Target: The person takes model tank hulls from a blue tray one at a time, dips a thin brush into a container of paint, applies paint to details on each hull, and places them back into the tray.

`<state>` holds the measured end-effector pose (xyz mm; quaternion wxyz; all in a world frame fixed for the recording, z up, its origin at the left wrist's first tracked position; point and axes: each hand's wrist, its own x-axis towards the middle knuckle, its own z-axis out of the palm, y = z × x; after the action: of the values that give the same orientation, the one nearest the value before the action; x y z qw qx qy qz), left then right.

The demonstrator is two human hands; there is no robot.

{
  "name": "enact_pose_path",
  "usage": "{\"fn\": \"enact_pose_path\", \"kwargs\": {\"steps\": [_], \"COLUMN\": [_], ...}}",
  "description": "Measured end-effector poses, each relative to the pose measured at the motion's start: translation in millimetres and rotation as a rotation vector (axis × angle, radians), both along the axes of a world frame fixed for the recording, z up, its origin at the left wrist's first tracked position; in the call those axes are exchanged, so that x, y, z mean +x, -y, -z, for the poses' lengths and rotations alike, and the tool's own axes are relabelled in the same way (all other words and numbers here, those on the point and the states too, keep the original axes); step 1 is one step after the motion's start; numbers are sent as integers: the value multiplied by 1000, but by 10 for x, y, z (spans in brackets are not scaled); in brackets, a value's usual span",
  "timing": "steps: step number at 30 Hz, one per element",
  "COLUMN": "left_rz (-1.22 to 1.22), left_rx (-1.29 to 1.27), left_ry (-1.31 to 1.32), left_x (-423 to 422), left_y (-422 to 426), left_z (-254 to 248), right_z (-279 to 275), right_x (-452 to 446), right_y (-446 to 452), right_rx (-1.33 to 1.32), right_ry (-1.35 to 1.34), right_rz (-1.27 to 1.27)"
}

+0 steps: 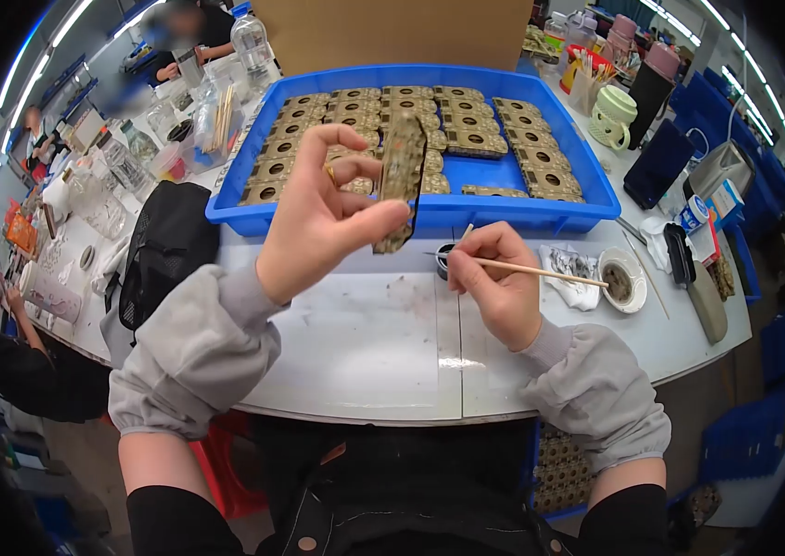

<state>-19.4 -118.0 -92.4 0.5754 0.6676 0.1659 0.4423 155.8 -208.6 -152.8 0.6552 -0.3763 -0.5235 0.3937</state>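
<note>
My left hand grips a camouflage-patterned part, raised on edge in front of the blue tray. Between the pinched fingers of my right hand is a thin wooden-handled brush. Its tip points left, over a small dark pot on the white table. A second short stick end also shows at those fingers. Rows of similar camouflage parts lie in the tray. Right of my right hand are a stained white cloth and a white bowl with dark residue.
A black mesh bag lies at the left, with bottles and cups behind it. To the right stand a green mug and a dark phone. Other people are at the left and back left.
</note>
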Motion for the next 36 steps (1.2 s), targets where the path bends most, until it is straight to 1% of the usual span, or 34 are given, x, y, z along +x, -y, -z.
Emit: {"fn": "enact_pose_path", "kwargs": {"steps": [2,3,4,5,7,12,18,23,27,32,36], "left_rz": [108,146,187,198,345,369,420,439,450,452,459], "left_rx": [-209,-277,-344,-347,-570,-591,-614,-672,-649,-576,-612], "left_ry": [57,68,79,78,-90,-129,-111,-131,-258,-304,-330], "left_x": [-140,-145,-125,-132,-130,-146,-201,-207,-219,-254,-254], "left_y": [194,283,343,358,355,322,274,253,256,240,236], "left_z": [168,286,408,512,675,712,766,708,638,647,593], "right_z": [-43,-42,-41,-40,-31,-12,2,35,72,80,76], "right_x": [33,57,91,128,183,175,164,212,249,245,244], "right_y": [-71,-85,-94,-103,-121,-157,-166,-178,-208,-226,-230], "right_rx": [6,2,-34,-68,-141,-164,-181,-197,-205,-223,-220], "right_ry": [-75,-76,-39,0,83,122,170,274,414,445,467], "right_rz": [94,101,108,116,128,163,181,212,279,284,281]}}
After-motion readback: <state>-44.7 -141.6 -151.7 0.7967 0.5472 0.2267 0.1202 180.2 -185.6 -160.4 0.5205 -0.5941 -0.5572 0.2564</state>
